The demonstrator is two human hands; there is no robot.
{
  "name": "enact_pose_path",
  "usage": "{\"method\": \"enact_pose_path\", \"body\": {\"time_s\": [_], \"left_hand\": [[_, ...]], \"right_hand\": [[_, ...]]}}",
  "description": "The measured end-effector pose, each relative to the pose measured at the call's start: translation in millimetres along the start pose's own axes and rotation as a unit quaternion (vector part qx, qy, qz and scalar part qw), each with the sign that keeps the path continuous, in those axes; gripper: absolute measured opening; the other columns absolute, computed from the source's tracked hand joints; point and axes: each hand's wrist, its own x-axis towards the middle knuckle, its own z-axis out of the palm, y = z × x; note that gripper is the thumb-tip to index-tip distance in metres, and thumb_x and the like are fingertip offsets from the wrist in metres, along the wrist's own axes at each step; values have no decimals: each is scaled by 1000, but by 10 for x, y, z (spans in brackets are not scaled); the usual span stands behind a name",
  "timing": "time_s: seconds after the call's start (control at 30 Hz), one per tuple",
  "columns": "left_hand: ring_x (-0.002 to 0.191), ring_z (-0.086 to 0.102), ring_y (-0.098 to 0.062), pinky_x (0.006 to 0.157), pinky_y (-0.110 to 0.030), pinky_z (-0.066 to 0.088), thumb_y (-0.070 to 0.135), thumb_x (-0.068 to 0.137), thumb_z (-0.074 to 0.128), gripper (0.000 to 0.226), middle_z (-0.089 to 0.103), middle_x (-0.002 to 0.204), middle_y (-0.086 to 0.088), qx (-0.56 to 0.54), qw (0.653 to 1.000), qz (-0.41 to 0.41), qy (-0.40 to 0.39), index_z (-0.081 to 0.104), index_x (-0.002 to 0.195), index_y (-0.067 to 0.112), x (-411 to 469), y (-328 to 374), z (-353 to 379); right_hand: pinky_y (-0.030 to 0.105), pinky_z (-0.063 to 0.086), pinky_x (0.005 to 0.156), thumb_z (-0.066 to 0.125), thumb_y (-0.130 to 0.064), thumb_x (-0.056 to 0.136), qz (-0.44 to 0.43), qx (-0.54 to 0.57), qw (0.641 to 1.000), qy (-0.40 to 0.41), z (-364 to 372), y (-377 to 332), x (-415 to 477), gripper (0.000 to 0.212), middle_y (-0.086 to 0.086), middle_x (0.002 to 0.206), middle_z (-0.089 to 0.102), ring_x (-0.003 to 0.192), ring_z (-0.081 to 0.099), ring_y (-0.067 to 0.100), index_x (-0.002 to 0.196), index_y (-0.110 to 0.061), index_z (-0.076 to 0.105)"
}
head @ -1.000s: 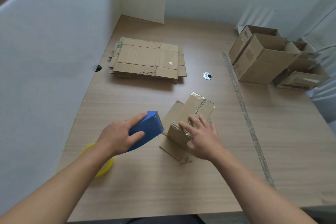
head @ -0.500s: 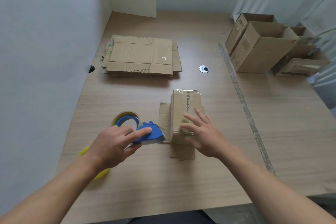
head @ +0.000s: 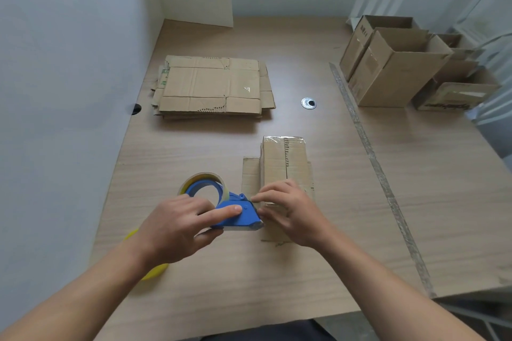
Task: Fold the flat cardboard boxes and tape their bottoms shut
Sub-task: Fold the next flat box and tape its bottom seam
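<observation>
- Near the front edge of the surface (head: pixel 194 147), about midway along it, the folded box (head: pixel 282 163) lies bottom-up. Its flaps meet along a centre seam.
- The left hand (head: pixel 177 227) grips the blue tape dispenser (head: pixel 235 216), fingers wrapped round its body and the index finger laid along the top. The dispenser's mouth sits against the box's near end.
- The right hand (head: pixel 291 213) rests on that near end with its fingers curled, index and thumb drawn close at the dispenser's mouth. I cannot tell whether they pinch the tape end or only press on the cardboard.
- Risk: if the tape end is not stuck down well before the pull, it will likely peel off.
- Risk: the dispenser comes in from the left at an angle, so the strip could wander off the seam.
- Risk: the light box may slide toward the far edge under the pull unless the right hand pins it.
- Flat boxes (head: pixel 213 86) wait toward the far left, with finished boxes (head: pixel 393 69) at the far right corner.
</observation>
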Motion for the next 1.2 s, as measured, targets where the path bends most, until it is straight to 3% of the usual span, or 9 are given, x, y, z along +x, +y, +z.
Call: {"method": "enact_pose_path", "body": {"time_s": [0.13, 0.3, 0.43, 0.6, 0.87, 0.93, 1.0, 1.07, 1.2], "left_hand": [[61, 57, -18, 53, -28, 46, 34, 91, 60, 48, 64, 79, 5, -14, 1000, -1, -12, 47, 137, 32, 61, 7, 5], [61, 57, -17, 54, -25, 45, 41, 93, 54, 47, 61, 78, 8, -47, 997, -22, -53, 45, 139, 35, 102, 30, 19], [70, 52, -11, 59, -15, 33, 43, 84, 57, 55, 57, 88, 14, -73, 992, -40, -90, 49, 138, 36, 174, 31, -10], [84, 62, -18, 67, -25, 44, 55, 88, 49, 64, 68, 112, 13, -122, 972, -66, -191, 19, 143, 63, 276, 6, -1], [93, 58, -9, 77, -7, 36, 54, 83, 53, 58, 64, 124, 19, -139, 939, -148, -277, 34, 137, 63, 274, -216, -122], [95, 59, -10, 84, -16, 42, 57, 80, 50, 56, 67, 118, 13, -157, 920, -161, -320, 33, 133, 66, 363, -216, -134], [95, 60, -13, 86, -26, 46, 58, 77, 50, 55, 68, 113, 8, -172, 905, -177, -345, 36, 130, 67, 508, -182, -95], [98, 60, -14, 88, -30, 47, 57, 74, 51, 58, 66, 116, 7, -181, 896, -196, -354, 41, 131, 62, 646, -191, -58], [107, 60, -11, 95, -34, 47, 54, 71, 55, 59, 64, 123, 13, -206, 871, -237, -378, 50, 129, 57, 834, -257, -43]], "right_hand": [[25, 42, 87, 72, -12, 89, 39, 35, 996, 71, -9, -17, -45, 7, 2, 99, 69, 100, 56, 23, 93, -9, 77], [16, 39, 90, 73, -15, 89, 92, 49, 990, 91, -27, 3, -136, 7, -8, 100, 60, 106, 54, 19, 86, -9, 76], [17, 38, 94, 72, -16, 90, 105, 48, 989, 90, -21, 52, -246, 9, -9, 103, 56, 108, 53, 16, 85, -9, 75], [29, 44, 95, 72, -15, 90, 150, 85, 980, 95, -18, 147, -372, 9, -14, 107, 52, 110, 54, 17, 83, -10, 75], [7, 41, 75, 71, -18, 90, 287, 150, 934, 153, -287, 544, -746, 25, -7, 105, 55, 95, 55, -4, 66, -20, 65], [7, 39, 79, 70, -17, 90, 316, 173, 920, 156, -283, 652, -784, 23, -6, 105, 56, 95, 55, -3, 68, -13, 66], [22, 42, 90, 68, -16, 92, 343, 203, 900, 175, -239, 712, -738, 22, -2, 106, 55, 96, 56, 8, 73, -5, 67], [33, 45, 89, 65, -21, 94, 358, 202, 891, 190, -211, 748, -666, 25, 2, 105, 54, 91, 57, 12, 73, -8, 67], [20, 41, 74, 65, -28, 95, 370, 168, 894, 189, -187, 811, -586, 29, 2, 98, 55, 85, 56, 9, 69, -14, 68]]}}
